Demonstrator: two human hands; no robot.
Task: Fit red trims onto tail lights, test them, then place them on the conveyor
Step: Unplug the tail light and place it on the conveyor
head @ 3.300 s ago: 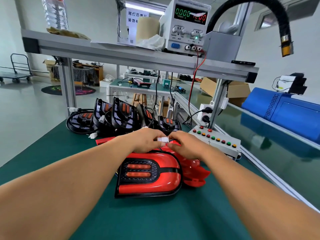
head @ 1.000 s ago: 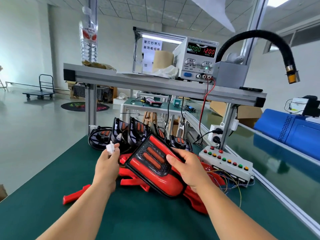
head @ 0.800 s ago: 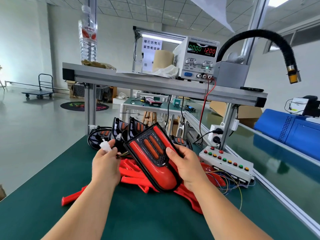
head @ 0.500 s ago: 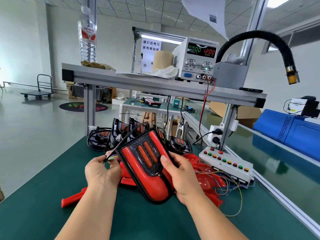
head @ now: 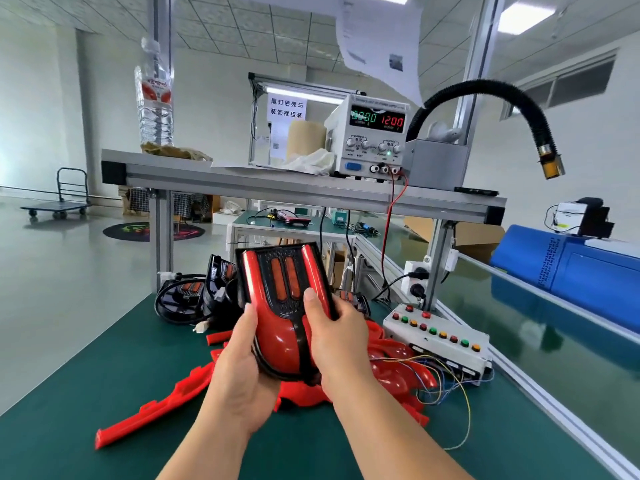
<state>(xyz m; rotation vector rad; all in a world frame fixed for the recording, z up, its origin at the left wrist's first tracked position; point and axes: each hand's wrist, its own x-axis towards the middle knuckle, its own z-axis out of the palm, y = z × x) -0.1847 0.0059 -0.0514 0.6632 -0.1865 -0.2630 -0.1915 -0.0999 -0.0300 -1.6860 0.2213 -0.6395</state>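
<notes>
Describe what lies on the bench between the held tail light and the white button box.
In the head view, the right hand grips the tail light; beyond it, a pile of red trims and loose coloured wires reach the button box.

Glossy red plastic tail light (head: 277, 299)

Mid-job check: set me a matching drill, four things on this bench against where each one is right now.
Things
1. tail light
2. power supply
3. button box
4. trim

Places
A. on the shelf, towards its right end
B. lying flat on the mat, near left
C. held up by the left hand and right hand
D. on the mat by the foot of the right post

Pairs: 1-C, 2-A, 3-D, 4-B
</notes>
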